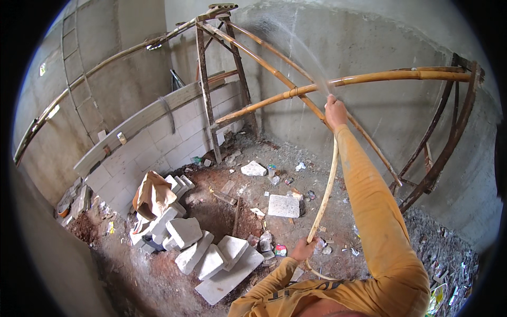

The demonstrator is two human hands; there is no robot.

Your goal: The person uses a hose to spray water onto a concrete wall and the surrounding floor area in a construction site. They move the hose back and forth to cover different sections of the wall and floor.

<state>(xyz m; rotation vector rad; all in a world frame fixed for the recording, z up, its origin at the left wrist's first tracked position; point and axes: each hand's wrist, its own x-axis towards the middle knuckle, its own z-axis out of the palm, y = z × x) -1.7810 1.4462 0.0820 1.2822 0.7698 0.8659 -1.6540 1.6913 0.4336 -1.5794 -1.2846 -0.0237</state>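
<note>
A pale yellowish hose runs up in front of me between my two hands. My right hand, on a stretched-out arm in a mustard sleeve, is closed round its upper end. From there a jet of water arcs up and leftward against the grey plastered wall. Lower down and closer to my body, my left hand is wrapped round the same hose. Below that hand the hose curves away beneath my shirt. Behind my right hand, bamboo poles cross.
A wooden trestle stands at the back, and another dark frame at the right. Left of centre lie stacked pale blocks with a torn paper sack. Rubble and litter cover the dirt floor. A low block wall runs along the left.
</note>
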